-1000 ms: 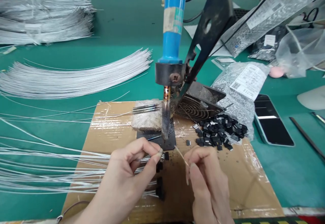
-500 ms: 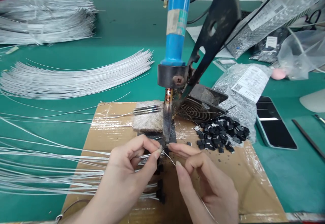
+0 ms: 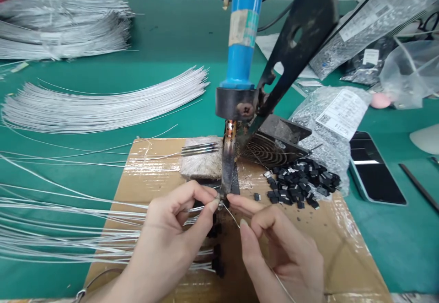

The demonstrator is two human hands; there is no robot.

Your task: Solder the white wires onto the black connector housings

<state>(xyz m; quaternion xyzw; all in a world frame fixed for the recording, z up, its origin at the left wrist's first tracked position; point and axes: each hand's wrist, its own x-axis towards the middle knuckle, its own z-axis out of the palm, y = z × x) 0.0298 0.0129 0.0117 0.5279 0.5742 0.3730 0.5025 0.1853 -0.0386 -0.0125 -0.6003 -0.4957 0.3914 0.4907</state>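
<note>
A blue-handled soldering iron (image 3: 243, 51) hangs tip-down in a black clamp, its dark tip just above my fingers. My left hand (image 3: 174, 234) is closed in a pinch on thin white wires (image 3: 130, 206), their ends beneath the tip; the exact joint is small and partly covered by my fingertips. Between thumb and fingers, my right hand (image 3: 286, 248) holds a strand of solder wire (image 3: 232, 215), which runs up to the tip and down past my palm. Below the left fingers, black connectors (image 3: 216, 262) with white wires lie on the cardboard (image 3: 329, 248).
Loose black connectors (image 3: 298, 181) lie in a pile right of the iron, by a round-grilled fan (image 3: 267, 149). A fibrous pad (image 3: 200, 163) bears dark-tipped wires. White wire bundles (image 3: 103, 108) lie left; a phone (image 3: 377, 170) and plastic bags (image 3: 329, 115) are at right.
The whole view has shifted slightly, with the iron and bench items appearing a little further right. Both hands keep their grips near the iron's tip.
</note>
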